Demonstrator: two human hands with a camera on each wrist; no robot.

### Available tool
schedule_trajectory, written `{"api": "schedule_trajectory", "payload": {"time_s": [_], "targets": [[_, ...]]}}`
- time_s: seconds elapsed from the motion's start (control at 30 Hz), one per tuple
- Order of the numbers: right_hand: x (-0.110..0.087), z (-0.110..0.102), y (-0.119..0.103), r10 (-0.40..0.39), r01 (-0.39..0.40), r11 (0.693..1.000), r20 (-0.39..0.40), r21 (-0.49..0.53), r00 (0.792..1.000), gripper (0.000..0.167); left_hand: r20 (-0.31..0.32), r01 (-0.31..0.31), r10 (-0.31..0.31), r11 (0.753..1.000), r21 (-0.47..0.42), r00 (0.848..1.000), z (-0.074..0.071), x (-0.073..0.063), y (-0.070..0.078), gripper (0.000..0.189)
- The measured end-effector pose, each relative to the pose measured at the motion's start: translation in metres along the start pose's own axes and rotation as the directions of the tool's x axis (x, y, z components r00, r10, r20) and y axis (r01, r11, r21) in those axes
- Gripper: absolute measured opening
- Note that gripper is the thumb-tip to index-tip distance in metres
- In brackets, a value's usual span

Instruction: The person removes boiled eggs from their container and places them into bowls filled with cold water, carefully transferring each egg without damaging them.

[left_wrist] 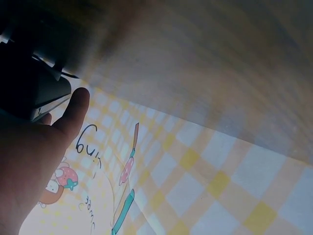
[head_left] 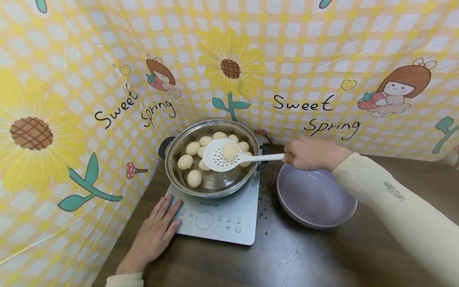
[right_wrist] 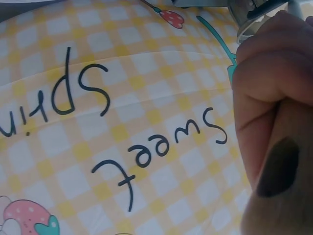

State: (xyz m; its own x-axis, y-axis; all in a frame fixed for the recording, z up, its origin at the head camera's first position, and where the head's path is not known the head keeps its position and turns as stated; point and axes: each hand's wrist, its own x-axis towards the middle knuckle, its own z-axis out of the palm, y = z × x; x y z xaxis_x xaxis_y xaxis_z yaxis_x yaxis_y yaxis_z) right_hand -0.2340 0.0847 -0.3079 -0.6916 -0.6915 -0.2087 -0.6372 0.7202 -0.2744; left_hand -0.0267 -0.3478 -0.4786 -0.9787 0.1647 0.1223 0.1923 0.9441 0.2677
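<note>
My right hand (head_left: 312,153) grips the handle of a white slotted skimmer (head_left: 218,159) in the head view. One egg (head_left: 230,152) rests in the skimmer's bowl, above the steel pot (head_left: 211,193). Several more pale eggs (head_left: 185,162) lie in the pot, some partly hidden by the skimmer. The pot stands on a white induction cooker (head_left: 218,223). My left hand (head_left: 155,227) lies with its fingers extended at the cooker's left edge, fingertips touching it. In the right wrist view the curled right hand (right_wrist: 279,73) shows, the skimmer mostly out of sight.
A purple bowl (head_left: 315,195) sits right of the cooker, partly under the right forearm. Water drops (head_left: 263,215) dot the dark wooden table (head_left: 287,259) between them. A yellow checked cloth (head_left: 305,48) with printed flowers covers the walls behind and to the left.
</note>
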Motion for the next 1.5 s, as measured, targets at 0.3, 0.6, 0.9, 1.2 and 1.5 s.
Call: {"api": "schedule_trajectory", "payload": {"time_s": [0.3,0.6,0.9,1.2,1.5], "targets": [[-0.009,0.005,0.009,-0.036,0.038,0.998,-0.051,0.04,0.998,0.028,-0.016,-0.005,0.005,1.0,0.002,1.0,0.001,0.0,0.001,0.052],[-0.011,0.011,0.021,-0.036,0.04,0.994,-0.046,0.106,0.998,0.029,-0.011,0.002,-0.002,1.0,0.005,1.0,0.0,0.0,0.003,0.052],[-0.022,0.009,0.028,-0.024,0.034,0.985,-0.057,0.17,0.998,0.031,-0.004,0.007,-0.007,1.0,0.004,1.0,0.001,0.0,0.003,0.052],[-0.034,0.004,0.033,-0.006,0.016,0.995,-0.099,0.102,0.995,0.032,-0.001,0.009,-0.009,1.0,0.002,1.0,0.001,0.0,0.001,0.052],[-0.043,-0.014,0.029,0.013,-0.009,0.993,-0.035,0.115,0.999,0.033,-0.005,0.004,-0.004,1.0,0.002,1.0,0.001,0.0,0.001,0.052]]}}
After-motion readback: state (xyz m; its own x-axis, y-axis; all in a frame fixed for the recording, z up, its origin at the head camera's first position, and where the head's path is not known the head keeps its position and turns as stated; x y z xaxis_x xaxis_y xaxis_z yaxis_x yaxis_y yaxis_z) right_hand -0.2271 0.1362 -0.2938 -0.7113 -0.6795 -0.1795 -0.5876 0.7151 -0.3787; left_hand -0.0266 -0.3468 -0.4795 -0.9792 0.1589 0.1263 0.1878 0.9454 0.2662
